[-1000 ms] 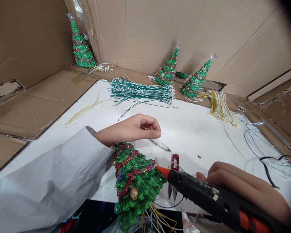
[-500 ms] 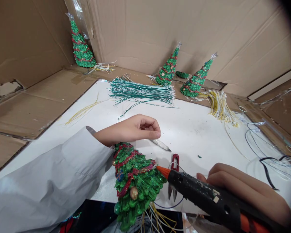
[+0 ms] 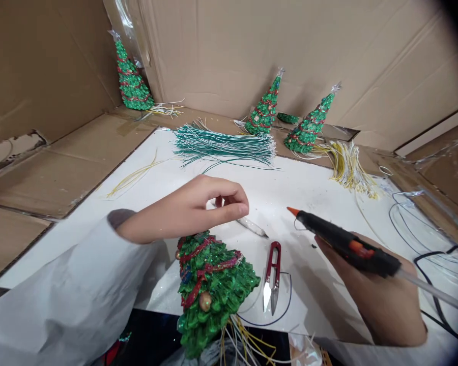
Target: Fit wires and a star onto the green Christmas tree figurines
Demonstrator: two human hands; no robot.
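left hand [image 3: 193, 206] curled, thumb and forefinger brought round to meet at their tips; whether anything is pinched between them cannot be told. right hand [image 3: 385, 300] closed around the grip of a black glue gun [image 3: 336, 234]. the left forearm, in a pale sleeve [image 3: 80, 284], reaches in from the lower left, the wrist passing over the upper part of the near tree [image 3: 217, 284]. the right hand sits below the gun, its back toward the lower right, and the orange nozzle [image 3: 293, 211] points to the upper left, apart from the tree. the tree is tilted at the near edge of the white board [image 3: 309, 188], its tip hidden by the left wrist, yellow and white wires [image 3: 248, 340] trailing from its base. a pen [image 3: 253, 226] lies just beside the left fingertips; red snips [image 3: 276, 272] lie right of the tree, blades toward the viewer.

compared with half a second earlier, the nozzle is off the tree, the gun is raised and turned, and the snips, then partly covered, show whole. the left hand keeps nearly the same pose.
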